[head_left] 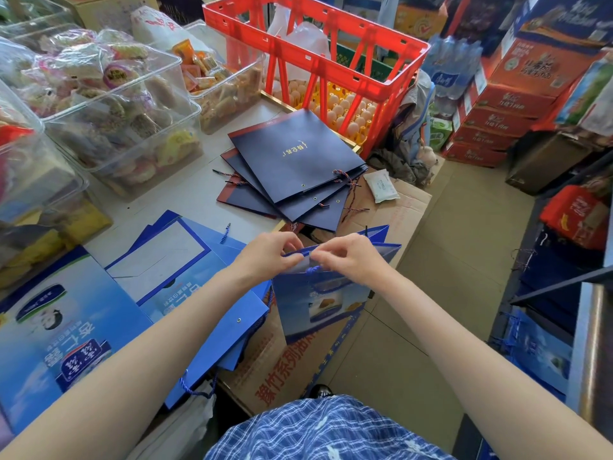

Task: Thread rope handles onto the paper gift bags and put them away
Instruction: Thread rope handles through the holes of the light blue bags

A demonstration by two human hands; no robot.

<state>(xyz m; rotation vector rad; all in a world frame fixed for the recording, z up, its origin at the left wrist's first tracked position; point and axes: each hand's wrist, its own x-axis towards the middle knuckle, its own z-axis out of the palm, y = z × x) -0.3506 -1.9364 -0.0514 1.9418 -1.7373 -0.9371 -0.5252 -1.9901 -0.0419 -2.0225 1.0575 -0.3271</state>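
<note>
A bright blue paper gift bag (pixel 323 303) hangs upright in front of me over a cardboard box. My left hand (pixel 265 255) and my right hand (pixel 348 257) both pinch its top rim, fingers nearly touching. A knotted blue rope (pixel 313 269) shows just under the rim between my hands. More blue bags (pixel 185 260) lie flat at the left, one with a rope end (pixel 226 232) sticking out. A fanned pile of dark navy bags (pixel 295 164) with twisted rope handles lies further away on the table.
Clear plastic bins of wrapped snacks (pixel 109 104) fill the table's left side. A red crate (pixel 318 61) stands over trays of eggs at the back. A cardboard box (pixel 282 356) sits below the bag. Stacked cartons (pixel 497 117) line the right, beyond open floor.
</note>
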